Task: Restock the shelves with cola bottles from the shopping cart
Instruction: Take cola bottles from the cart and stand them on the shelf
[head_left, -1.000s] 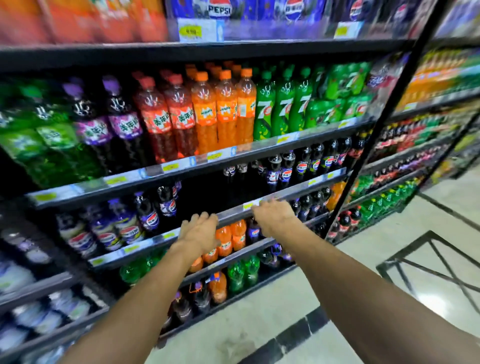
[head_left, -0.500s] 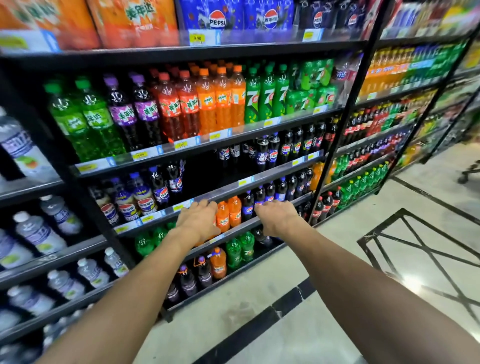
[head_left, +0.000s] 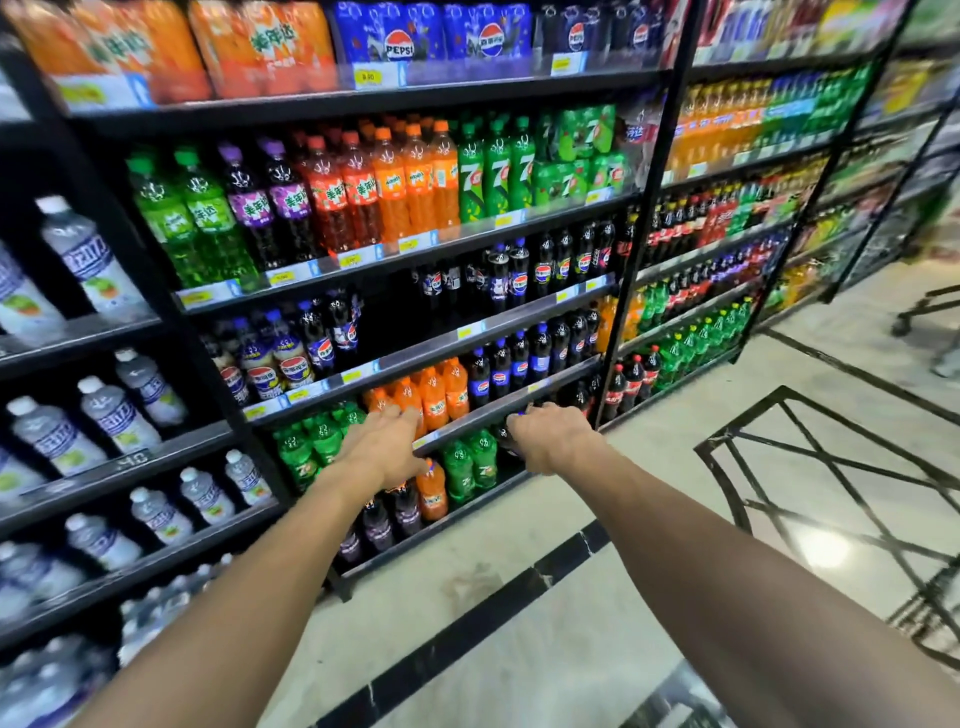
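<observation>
Head view. My left hand is spread, fingers straight, holding nothing, in front of the orange plastic soda bottles at the grey metal shelf lip. My right hand points fingers-down, touching or just beside a dark blue-capped cola bottle; I can't tell if it grips it. A row of dark cola bottles stands one shelf up. The black wire shopping cart frame is at lower right, with no bottles visible in it. Next, I'd say: take bottles by the body and fill the dark shelf gap, upright, labels forward.
</observation>
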